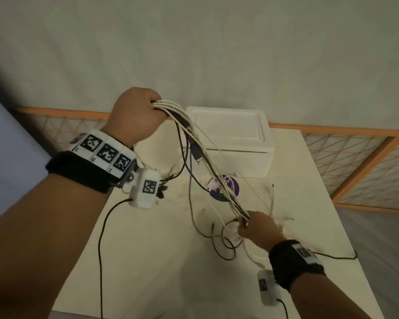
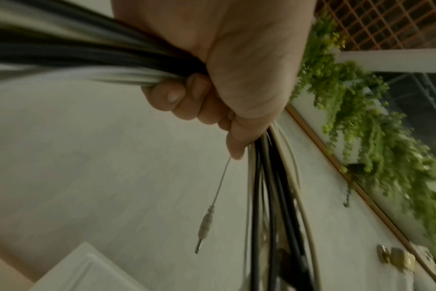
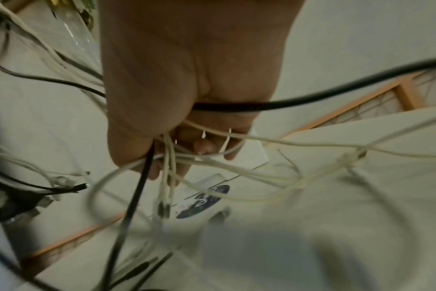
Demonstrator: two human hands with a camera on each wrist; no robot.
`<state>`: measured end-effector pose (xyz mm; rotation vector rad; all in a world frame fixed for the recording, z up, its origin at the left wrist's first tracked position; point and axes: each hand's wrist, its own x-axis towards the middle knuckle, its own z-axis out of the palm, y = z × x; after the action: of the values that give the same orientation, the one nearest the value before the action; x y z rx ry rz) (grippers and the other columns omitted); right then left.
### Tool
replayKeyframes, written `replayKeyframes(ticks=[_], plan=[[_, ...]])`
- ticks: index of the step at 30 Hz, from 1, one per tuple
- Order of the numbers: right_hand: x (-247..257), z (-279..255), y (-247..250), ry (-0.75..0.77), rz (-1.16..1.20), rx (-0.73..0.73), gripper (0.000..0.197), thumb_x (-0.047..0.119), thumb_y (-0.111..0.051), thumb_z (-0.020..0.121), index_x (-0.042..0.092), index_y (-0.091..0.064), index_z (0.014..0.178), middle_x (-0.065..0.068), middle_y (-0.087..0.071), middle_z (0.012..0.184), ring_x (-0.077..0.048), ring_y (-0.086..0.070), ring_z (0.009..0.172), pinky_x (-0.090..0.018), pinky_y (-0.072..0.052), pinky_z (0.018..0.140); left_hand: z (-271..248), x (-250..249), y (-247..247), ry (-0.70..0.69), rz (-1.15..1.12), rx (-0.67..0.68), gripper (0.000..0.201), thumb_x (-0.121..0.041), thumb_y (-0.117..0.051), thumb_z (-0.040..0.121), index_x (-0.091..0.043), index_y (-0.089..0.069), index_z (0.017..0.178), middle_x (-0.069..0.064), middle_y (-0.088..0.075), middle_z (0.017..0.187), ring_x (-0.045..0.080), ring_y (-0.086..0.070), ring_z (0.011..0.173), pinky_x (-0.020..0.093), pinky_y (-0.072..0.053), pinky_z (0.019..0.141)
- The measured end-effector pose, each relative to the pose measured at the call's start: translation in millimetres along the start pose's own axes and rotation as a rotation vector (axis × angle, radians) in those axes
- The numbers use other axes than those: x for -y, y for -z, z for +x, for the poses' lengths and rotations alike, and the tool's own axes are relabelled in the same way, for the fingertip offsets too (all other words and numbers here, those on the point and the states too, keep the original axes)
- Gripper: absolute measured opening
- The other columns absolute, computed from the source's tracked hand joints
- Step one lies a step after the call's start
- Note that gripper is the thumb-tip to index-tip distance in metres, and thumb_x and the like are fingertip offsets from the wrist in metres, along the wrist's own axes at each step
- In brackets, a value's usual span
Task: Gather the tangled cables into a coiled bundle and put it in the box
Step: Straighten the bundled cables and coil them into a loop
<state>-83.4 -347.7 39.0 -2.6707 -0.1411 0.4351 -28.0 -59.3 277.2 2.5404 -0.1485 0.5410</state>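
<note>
A bundle of white and black cables (image 1: 207, 157) stretches taut between my two hands above the table. My left hand (image 1: 136, 116) is raised at the upper left and grips one end in a fist (image 2: 212, 94). My right hand (image 1: 256, 229) is lower, near the table, and grips the other end, with loose ends spilling from it (image 3: 182, 157). A USB plug (image 1: 197, 155) hangs from the bundle. Loose loops (image 1: 226, 242) trail on the table. The white box (image 1: 230, 143) stands closed at the back of the table, behind the bundle.
A round purple and white item (image 1: 224, 187) lies on the cream table (image 1: 148, 249) in front of the box. A wooden lattice fence (image 1: 355, 157) runs behind the table. A black cord (image 1: 341, 256) trails off the table's right edge.
</note>
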Motion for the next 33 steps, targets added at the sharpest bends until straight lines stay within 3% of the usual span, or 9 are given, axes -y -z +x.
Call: replayKeyframes(ticks=[5, 9, 13, 16, 19, 24, 27, 30, 33], plan=[[-27.2, -8.4, -6.9, 0.269, -0.253, -0.411, 0.064, 0.005, -0.079, 0.046, 0.012, -0.065, 0.108, -0.002, -0.067, 0.076, -0.024, -0.064, 0.068, -0.032, -0.052, 0.065, 12.4, 16.9, 12.9, 0.082, -0.139, -0.110, 0.036, -0.021, -0.064, 0.083, -0.015, -0.047, 0.052, 0.002, -0.041, 0.049, 0.018, -0.037, 0.051, 0.031, -0.028, 0.054], [-81.5, -22.9, -30.9, 0.180, -0.361, -0.381, 0.078, -0.009, -0.070, 0.044, 0.022, -0.059, 0.115, -0.002, -0.069, 0.105, -0.028, -0.061, 0.108, -0.049, -0.048, 0.092, 22.4, 36.3, 31.5, 0.256, -0.355, -0.206, 0.037, -0.034, -0.069, 0.077, -0.023, -0.046, 0.050, -0.011, -0.040, 0.035, 0.012, -0.035, 0.046, 0.028, -0.029, 0.053], [-116.5, -41.5, -40.1, -0.040, -0.503, -0.174, 0.059, 0.007, -0.074, 0.055, 0.028, -0.067, 0.110, 0.006, -0.056, 0.134, -0.006, -0.001, 0.145, -0.055, -0.021, 0.109, 23.0, 44.0, 33.0, 0.223, -0.267, -0.190, 0.037, -0.029, -0.070, 0.082, -0.024, -0.047, 0.053, -0.008, -0.045, 0.040, 0.002, -0.038, 0.036, 0.020, -0.029, 0.046], [-91.5, -35.7, -12.8, -0.130, -0.355, -0.144, 0.051, 0.029, -0.066, 0.075, 0.034, -0.056, 0.126, 0.014, -0.045, 0.142, -0.009, -0.024, 0.141, -0.046, -0.016, 0.115, 17.5, 41.5, 23.1, 0.121, -0.144, -0.133, 0.042, -0.022, -0.066, 0.085, -0.017, -0.044, 0.051, -0.004, -0.039, 0.043, 0.005, -0.036, 0.041, 0.018, -0.025, 0.043], [-40.3, -27.0, 26.4, 0.035, 0.167, -0.331, 0.038, 0.012, -0.072, 0.071, 0.027, -0.067, 0.105, 0.008, -0.064, 0.113, -0.017, -0.060, 0.109, -0.026, -0.039, 0.095, 11.6, 37.9, 12.5, 0.059, -0.073, -0.099, 0.036, -0.021, -0.065, 0.086, -0.005, -0.052, 0.057, 0.007, -0.039, 0.050, 0.017, -0.037, 0.051, 0.030, -0.027, 0.050], [64.2, -25.4, 79.5, 0.370, 0.449, -0.559, 0.020, 0.032, -0.058, 0.084, 0.022, -0.069, 0.096, 0.013, -0.064, 0.092, 0.008, -0.056, 0.085, -0.019, -0.043, 0.074, -1.3, 29.7, -1.3, 0.042, -0.059, -0.036, 0.028, -0.021, -0.064, 0.083, -0.003, -0.060, 0.062, 0.007, -0.046, 0.053, 0.026, -0.046, 0.058, 0.031, -0.032, 0.055], [119.9, -24.8, 87.7, 0.554, 0.706, -0.327, 0.035, 0.045, -0.043, 0.095, 0.026, -0.062, 0.119, 0.012, -0.065, 0.115, -0.001, -0.057, 0.109, -0.017, -0.045, 0.089, -10.0, 19.3, -7.6, 0.020, -0.117, -0.015, 0.031, -0.033, -0.056, 0.074, -0.017, -0.046, 0.049, 0.003, -0.043, 0.050, 0.023, -0.046, 0.057, 0.033, -0.034, 0.056], [137.9, -17.0, 74.6, 0.412, 0.871, 0.006, 0.055, 0.056, -0.025, 0.096, 0.026, -0.053, 0.132, 0.010, -0.055, 0.133, -0.003, -0.046, 0.126, -0.002, -0.034, 0.094, -13.0, 11.3, -8.2, 0.018, -0.167, -0.007, 0.027, -0.031, -0.053, 0.072, -0.022, -0.044, 0.048, 0.001, -0.044, 0.050, 0.021, -0.045, 0.056, 0.032, -0.033, 0.056], [122.2, 1.5, 41.6, 0.249, 0.427, 0.209, 0.044, 0.058, -0.043, 0.092, 0.025, -0.067, 0.107, 0.005, -0.065, 0.113, -0.011, -0.058, 0.107, -0.019, -0.043, 0.087, -11.8, 11.1, -5.1, 0.042, -0.216, -0.030, 0.032, -0.023, -0.060, 0.076, -0.025, -0.044, 0.048, -0.003, -0.042, 0.049, 0.014, -0.039, 0.050, 0.029, -0.029, 0.053]])
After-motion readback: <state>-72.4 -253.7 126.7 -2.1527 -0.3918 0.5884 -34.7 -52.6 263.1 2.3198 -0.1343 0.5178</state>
